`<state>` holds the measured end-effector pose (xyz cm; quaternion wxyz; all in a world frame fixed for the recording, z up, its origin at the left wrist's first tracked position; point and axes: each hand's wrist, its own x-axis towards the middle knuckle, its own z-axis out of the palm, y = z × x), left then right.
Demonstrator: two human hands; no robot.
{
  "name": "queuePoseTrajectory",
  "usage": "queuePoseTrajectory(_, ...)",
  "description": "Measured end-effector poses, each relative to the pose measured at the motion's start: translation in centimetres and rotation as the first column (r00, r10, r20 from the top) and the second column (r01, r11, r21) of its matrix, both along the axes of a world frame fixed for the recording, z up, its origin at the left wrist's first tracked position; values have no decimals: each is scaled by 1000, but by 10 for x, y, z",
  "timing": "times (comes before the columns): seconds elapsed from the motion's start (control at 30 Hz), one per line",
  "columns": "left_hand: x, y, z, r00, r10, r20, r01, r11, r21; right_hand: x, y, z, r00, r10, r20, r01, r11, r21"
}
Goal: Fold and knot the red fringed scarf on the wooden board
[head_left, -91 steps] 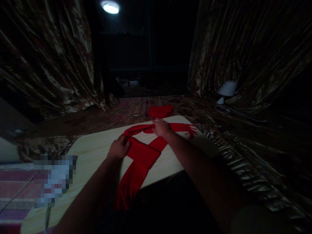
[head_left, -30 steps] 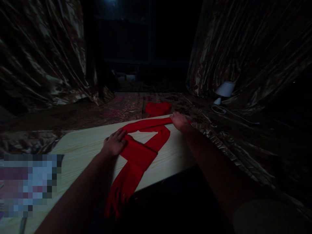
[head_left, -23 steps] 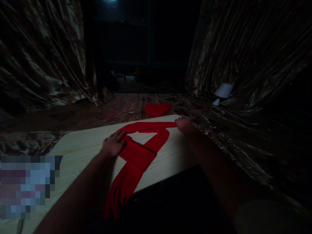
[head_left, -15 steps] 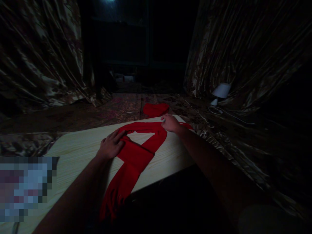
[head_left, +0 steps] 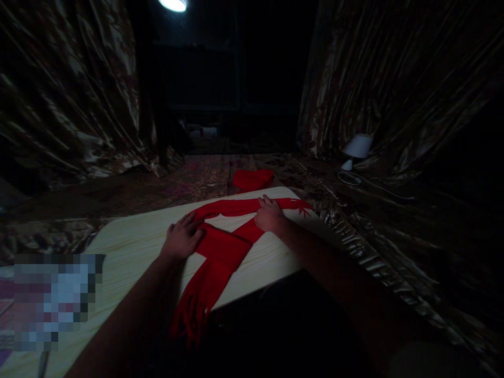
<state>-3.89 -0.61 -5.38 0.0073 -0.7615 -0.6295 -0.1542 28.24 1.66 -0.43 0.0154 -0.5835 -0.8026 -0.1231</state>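
At your far left, a blurred-out object (head_left: 59, 299) sits by the near left part of the desk (head_left: 129, 244); what it is, you cannot tell. Next comes your left hand (head_left: 181, 237), palm down with fingers spread, unclenched, on the left bend of the red scarf (head_left: 222, 254). It seems to weigh that corner down so the cloth does not slip.

The scarf lies on the desk in front of you: a folded panel in the middle, one fringed end hanging past the near edge, and a narrower band along the far side. That hanging end may drag a little, which would be a reason for pinning the bend.

Beyond the far edge, a red cloth bundle (head_left: 252, 179) rests on the patterned cover (head_left: 205, 176), apart from the scarf. Just nearer, your right hand (head_left: 269, 214) lies across the far band, fingers extended and not clenched, apparently to flatten it. The other fringe lies to its right. Farthest right, well apart, a small white lamp (head_left: 358, 146) stands beside its looped cord (head_left: 349, 179).
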Motion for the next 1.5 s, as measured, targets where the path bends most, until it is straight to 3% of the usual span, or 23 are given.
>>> queuePoseTrajectory(0.13,-1,1,-2,1000,-11,14,11,1000,18,7,-1,14,996,-68,52,74,990,-121)
queuePoseTrajectory(0.2,-3,2,-4,1000,-29,6,29,999,39,8,-1,19,998,-37,57,45,989,-144)
queuePoseTrajectory(0.37,-6,5,-7,997,-75,-14,76,995,57,3,2,14,953,297,58,-289,950,-117)
queuePoseTrajectory(0.43,-7,6,-10,996,-93,-12,93,993,70,-3,4,10,933,350,89,-339,933,-119)
queuePoseTrajectory(0.5,-8,7,-12,993,-116,-16,117,989,94,-10,8,8,938,326,118,-314,943,-109)
queuePoseTrajectory(0.63,-10,9,-16,990,-134,-36,137,983,119,-19,14,10,991,78,107,-72,996,-59)
queuePoseTrajectory(0.73,-10,10,-18,991,-128,-43,132,985,111,-23,16,15,995,-23,99,36,991,-127)
queuePoseTrajectory(0.8,-10,10,-18,992,-120,-37,124,986,116,-25,15,16,995,22,97,-5,986,-167)
queuePoseTrajectory(0.9,-9,9,-17,994,-111,-25,113,986,123,-29,14,14,978,192,88,-181,976,-118)
queuePoseTrajectory(0.97,-8,8,-16,994,-108,-23,110,986,128,-32,16,11,964,245,100,-235,967,-102)
queuePoseTrajectory(1.13,-7,7,-16,995,-95,-37,98,989,112,-34,22,10,995,33,97,-7,966,-258)
queuePoseTrajectory(1.23,-6,7,-15,995,-93,-39,96,991,94,-31,21,12,997,75,28,-66,968,-241)
queuePoseTrajectory(1.37,-6,7,-13,997,-81,-19,82,994,73,-20,17,4,976,140,-164,-146,989,-24)
queuePoseTrajectory(1.43,-5,7,-12,997,-72,-8,73,996,47,-12,17,-8,971,93,-220,-106,993,-51)
queuePoseTrajectory(1.5,-4,7,-11,998,-63,-3,63,998,21,-4,19,-22,974,27,-223,-68,981,-180)
